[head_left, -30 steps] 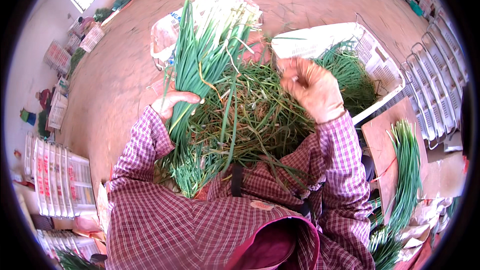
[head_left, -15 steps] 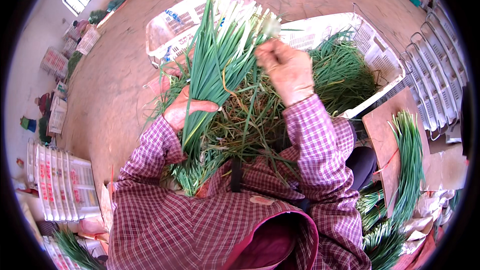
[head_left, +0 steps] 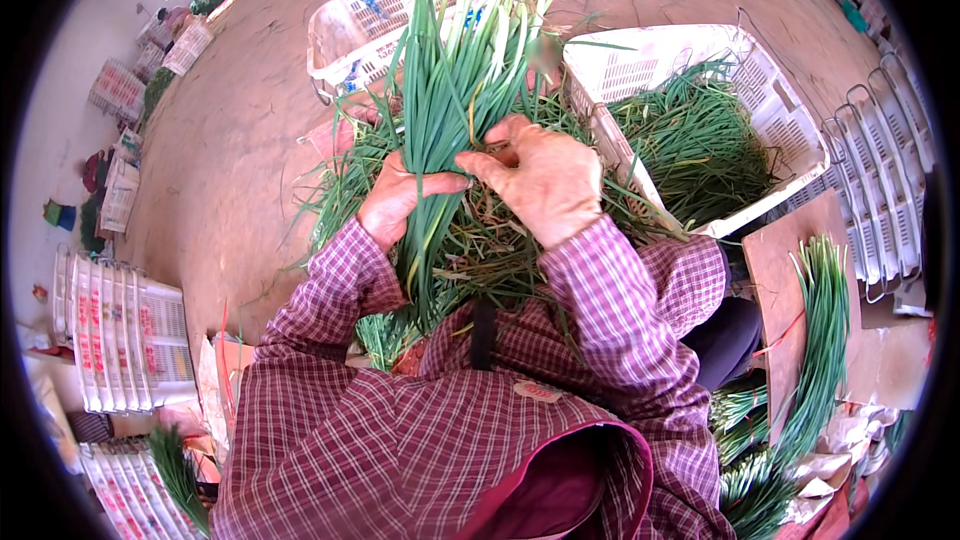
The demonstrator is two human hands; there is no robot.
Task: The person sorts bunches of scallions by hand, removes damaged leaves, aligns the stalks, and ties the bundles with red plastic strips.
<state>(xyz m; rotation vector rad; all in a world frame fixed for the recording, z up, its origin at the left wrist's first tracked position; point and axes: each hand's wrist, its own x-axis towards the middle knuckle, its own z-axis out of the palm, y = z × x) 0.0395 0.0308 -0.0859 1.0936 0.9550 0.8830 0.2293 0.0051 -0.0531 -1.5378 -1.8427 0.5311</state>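
My left hand (head_left: 392, 202) is closed round a bunch of long green chives (head_left: 440, 110), its thumb lying across the leaves. The pale stalk ends point up and away from me, while the green leaves hang below my hand. At the bunch's right edge, my right hand (head_left: 548, 175) has its thumb and curled forefinger against the leaves near a yellowish blade. What lies between those fingertips is too small to make out. Beneath both hands, a heap of loose green and dry leaves (head_left: 490, 250) covers my lap.
A white plastic crate (head_left: 640, 165) holding more leaves stands right of the heap; another white crate (head_left: 330, 40) is beyond the bunch. On the right, tidy chives (head_left: 825, 320) lie over a brown board (head_left: 775, 270). Stacked crates (head_left: 135, 340) stand at the left.
My right hand has come down and left from the stalk ends to the middle of the bunch. The left hand keeps its hold, and the bunch stands more upright.
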